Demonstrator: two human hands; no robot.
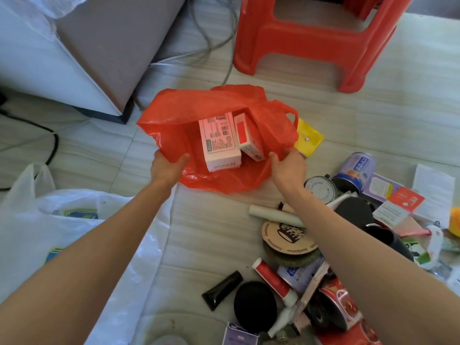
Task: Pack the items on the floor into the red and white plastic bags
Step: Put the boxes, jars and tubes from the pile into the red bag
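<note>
View from the head camera, looking down at a pale tiled floor [214,235]. A red plastic bag [174,115] lies open in the centre. The left hand [168,168] pinches the bag's near-left rim, fingers closed on the plastic. The right hand [288,168] grips the near-right rim beside one handle, fingers curled on the plastic. Inside the bag sit 2 boxes: a large white box [220,143] with a printed label, and a smaller red and white box [249,138] touching its right side. A white plastic bag [32,220] lies flat at lower left under the left forearm. At right, a loose pile holds a purple can [354,170], a round wooden coaster [286,236], a black tube [221,290] and a red tube [271,277]. A yellow packet [308,136] lies just beside the red bag. A red plastic stool [311,43] stands beyond.
</note>
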